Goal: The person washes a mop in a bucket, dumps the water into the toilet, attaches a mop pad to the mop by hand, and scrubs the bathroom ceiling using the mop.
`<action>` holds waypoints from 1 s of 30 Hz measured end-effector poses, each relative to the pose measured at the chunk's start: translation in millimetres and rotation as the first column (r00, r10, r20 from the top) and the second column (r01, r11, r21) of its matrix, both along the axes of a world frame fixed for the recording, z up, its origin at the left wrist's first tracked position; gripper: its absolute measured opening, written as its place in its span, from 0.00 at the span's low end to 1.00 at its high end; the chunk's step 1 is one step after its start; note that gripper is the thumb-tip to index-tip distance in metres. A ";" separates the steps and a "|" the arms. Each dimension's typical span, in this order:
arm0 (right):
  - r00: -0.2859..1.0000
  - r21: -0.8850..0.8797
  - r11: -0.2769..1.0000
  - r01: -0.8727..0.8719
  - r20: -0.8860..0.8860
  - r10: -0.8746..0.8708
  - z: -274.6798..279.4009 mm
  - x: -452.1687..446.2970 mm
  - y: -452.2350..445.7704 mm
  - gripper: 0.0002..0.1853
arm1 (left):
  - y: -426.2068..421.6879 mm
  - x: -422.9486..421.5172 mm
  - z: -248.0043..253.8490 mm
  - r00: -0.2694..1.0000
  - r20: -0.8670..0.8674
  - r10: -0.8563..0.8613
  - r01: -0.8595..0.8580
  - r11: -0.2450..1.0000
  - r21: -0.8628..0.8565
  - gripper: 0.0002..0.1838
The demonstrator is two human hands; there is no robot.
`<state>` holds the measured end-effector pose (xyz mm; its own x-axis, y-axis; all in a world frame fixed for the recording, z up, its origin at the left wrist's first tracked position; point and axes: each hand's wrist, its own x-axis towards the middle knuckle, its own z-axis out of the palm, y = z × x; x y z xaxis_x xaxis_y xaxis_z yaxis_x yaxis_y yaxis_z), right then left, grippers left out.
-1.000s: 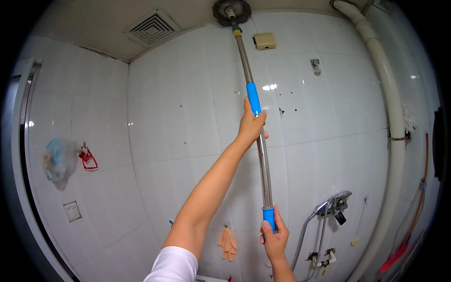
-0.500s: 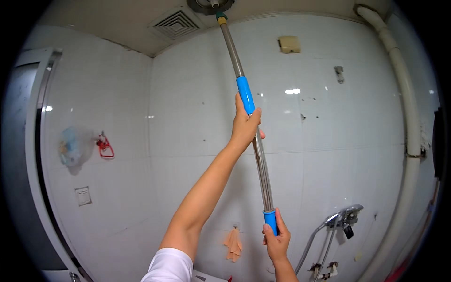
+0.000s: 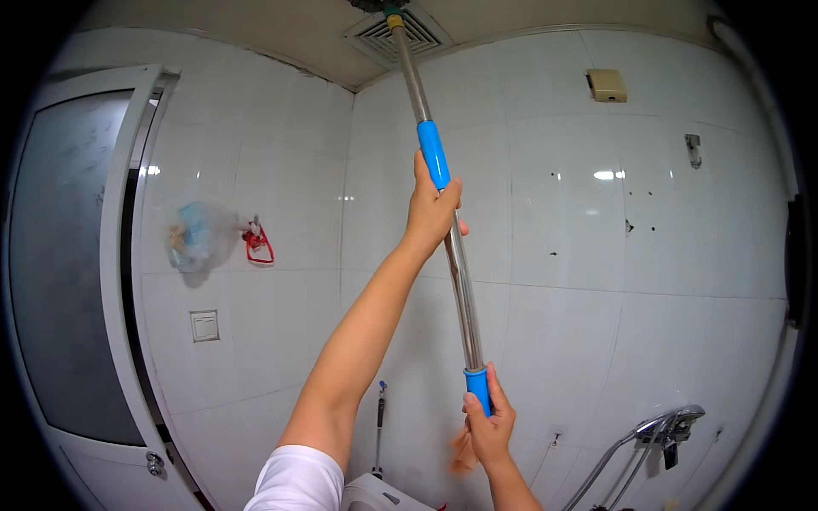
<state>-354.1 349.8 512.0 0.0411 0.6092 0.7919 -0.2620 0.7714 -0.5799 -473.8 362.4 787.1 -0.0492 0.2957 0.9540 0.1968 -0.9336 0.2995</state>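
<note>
Overhead, one dark, bristled round brush head (image 3: 366,4), partly cut off by the top edge, tips a single long silver metal pole (image 3: 465,311) raised by two bare hands in a white-tiled room. The pole slants through the middle of the scene, from lower centre up and leftward to the ceiling, with one green-and-yellow collar (image 3: 394,19) below the brush and two bright blue sleeves (image 3: 433,153) along its length. The left hand (image 3: 432,213), its arm emerging from one white fabric cuff (image 3: 296,479), is wrapped about the pole at the lower end of the upper sleeve; the right hand (image 3: 491,426) is closed around the lower one. Behind the pole's top sits one square, slatted ceiling vent (image 3: 419,36); whether the bristles touch it cannot be told. At left stand one white-framed, frosted-glass door (image 3: 72,255), one translucent, bluish plastic bag (image 3: 194,238), one red looped object (image 3: 258,244) and one square white switch plate (image 3: 204,325). On the far wall, toward the right, are one boxy beige fixture (image 3: 607,86), one small metal bracket (image 3: 694,152) and one chrome shower fitting (image 3: 669,424). One peach-coloured cloth item (image 3: 462,453), blurred, hangs just beside the right hand.
</note>
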 end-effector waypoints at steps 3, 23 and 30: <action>0.999 -0.034 0.998 -0.049 -0.007 0.049 -1.0 -17.5 3.7 0.30 | -2.1 -15.7 1.1 0.999 -0.023 0.039 -0.041 0.996 -0.080 0.37; 0.999 0.086 0.996 0.008 0.031 -0.010 -10.8 -99.9 38.9 0.31 | 22.5 -81.8 2.0 0.993 -0.021 0.115 -0.116 0.990 -0.076 0.35; 0.997 -0.013 0.997 -0.077 0.003 0.077 -4.3 -123.3 37.3 0.29 | 35.9 -107.9 2.8 0.994 -0.012 0.110 -0.111 0.990 -0.082 0.36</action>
<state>-477.4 387.1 507.7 -0.0090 0.6206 0.7841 -0.3186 0.7415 -0.5905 -581.7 398.3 789.9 -0.0793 0.3662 0.9272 0.3001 -0.8782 0.3725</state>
